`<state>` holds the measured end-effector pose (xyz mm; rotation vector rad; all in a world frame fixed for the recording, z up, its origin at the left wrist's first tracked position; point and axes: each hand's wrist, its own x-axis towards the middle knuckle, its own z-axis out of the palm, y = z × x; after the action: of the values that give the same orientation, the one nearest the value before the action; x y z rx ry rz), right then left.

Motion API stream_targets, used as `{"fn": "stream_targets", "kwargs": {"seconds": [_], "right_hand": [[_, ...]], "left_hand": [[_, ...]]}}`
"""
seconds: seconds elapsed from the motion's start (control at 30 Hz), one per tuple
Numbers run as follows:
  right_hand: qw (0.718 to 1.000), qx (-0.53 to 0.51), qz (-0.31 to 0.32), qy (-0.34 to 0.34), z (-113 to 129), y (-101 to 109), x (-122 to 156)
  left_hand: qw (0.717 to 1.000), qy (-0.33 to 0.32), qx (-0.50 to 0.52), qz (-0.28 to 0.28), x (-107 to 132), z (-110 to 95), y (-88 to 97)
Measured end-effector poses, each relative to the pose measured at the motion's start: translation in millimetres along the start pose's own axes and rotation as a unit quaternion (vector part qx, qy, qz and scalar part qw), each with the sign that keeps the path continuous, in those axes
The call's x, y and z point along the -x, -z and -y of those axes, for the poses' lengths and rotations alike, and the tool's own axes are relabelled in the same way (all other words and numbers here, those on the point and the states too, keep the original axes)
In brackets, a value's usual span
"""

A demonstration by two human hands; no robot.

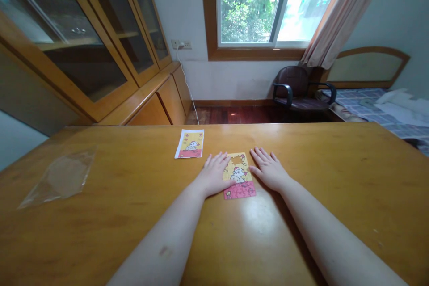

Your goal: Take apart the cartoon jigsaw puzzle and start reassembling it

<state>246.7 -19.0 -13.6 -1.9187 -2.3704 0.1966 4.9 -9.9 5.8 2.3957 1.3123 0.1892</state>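
A small jigsaw puzzle lies flat on the wooden table, yellow above and pink below, with a white cartoon animal in the middle. Near its top a gap shows the table through it. My left hand rests flat along the puzzle's left edge, fingers stretched out, its thumb and fingertips over the pieces. Just off the right edge, my right hand lies palm down with its fingers spread, its thumb close to the puzzle. Parts of the puzzle's left side are hidden under my left hand.
A picture card with the same design lies beyond my left hand. To the far left is a clear plastic bag on the table. Behind the table stand a glass-door cabinet, an armchair and a bed.
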Motion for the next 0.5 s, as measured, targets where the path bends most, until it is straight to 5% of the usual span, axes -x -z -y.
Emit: {"fn": "stream_targets", "kwargs": {"seconds": [0.2,0.33,0.5], "right_hand": [[0.997,-0.048,-0.056,0.023,-11.2,10.1,-7.6],[0.987,-0.083,-0.132,-0.042,-33.9,11.9,-19.3],[0.987,-0.112,-0.116,-0.024,-55.0,10.8,-25.2]], "left_hand": [[1.0,-0.004,0.008,-0.002,1.6,-0.9,2.3],[1.0,-0.011,0.017,-0.006,2.2,-1.5,4.6],[0.999,-0.007,0.031,-0.012,2.0,-1.6,6.0]]}}
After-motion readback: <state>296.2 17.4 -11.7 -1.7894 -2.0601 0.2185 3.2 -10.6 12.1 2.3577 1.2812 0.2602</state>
